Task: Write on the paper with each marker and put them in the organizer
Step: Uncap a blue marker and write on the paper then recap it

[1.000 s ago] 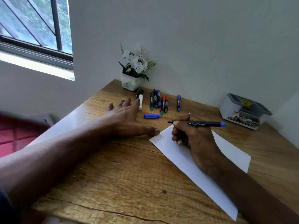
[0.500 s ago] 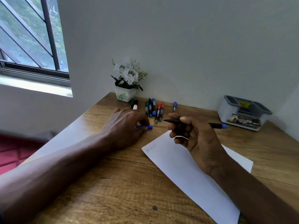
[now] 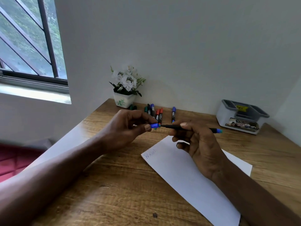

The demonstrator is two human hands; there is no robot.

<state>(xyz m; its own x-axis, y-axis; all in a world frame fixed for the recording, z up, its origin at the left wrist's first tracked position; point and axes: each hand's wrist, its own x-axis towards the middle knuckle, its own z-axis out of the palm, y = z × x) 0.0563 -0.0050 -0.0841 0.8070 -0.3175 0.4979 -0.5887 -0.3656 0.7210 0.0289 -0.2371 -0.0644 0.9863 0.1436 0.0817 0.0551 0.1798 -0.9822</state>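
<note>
Head view: a second ago the left hand [image 3: 128, 129] lay flat on the desk beside the sheet and the right hand [image 3: 200, 144] had the pen down on it. Both are now raised over the desk's middle. The left hand has picked up the small blue plastic cap [image 3: 154, 125] and pinches it between thumb and fingertips. Its open end meets the tip of the slim black marker with a blue end [image 3: 172, 127], which the right hand clamps between thumb and curled fingers, level, with its tail toward 3 o'clock.

By my reading, the writing with this marker is done: a faint blue scribble [image 3: 150, 154] sits on the corner of the white sheet of paper [image 3: 187, 176] below the hands. Capping is the step in hand. Whether the cap is seated yet cannot be told.

The grey plastic organizer [image 3: 224, 118] stands at 2 o'clock against the wall, well apart from the hands. None of its compartments shows a marker. A row of loose markers with red, green and blue caps [image 3: 156, 112] waits at 12 o'clock.

The wooden desk [image 3: 114, 193] has a bold grain and a small dark spot near its front edge. A white pot of white flowers [image 3: 124, 101] stands at 11 o'clock, against a plain pale wall [image 3: 179, 46]. A barred window [image 3: 32, 46] is at 10 o'clock, and a red padded surface [image 3: 14, 160] lies at 9 o'clock, beyond the desk's edge.
</note>
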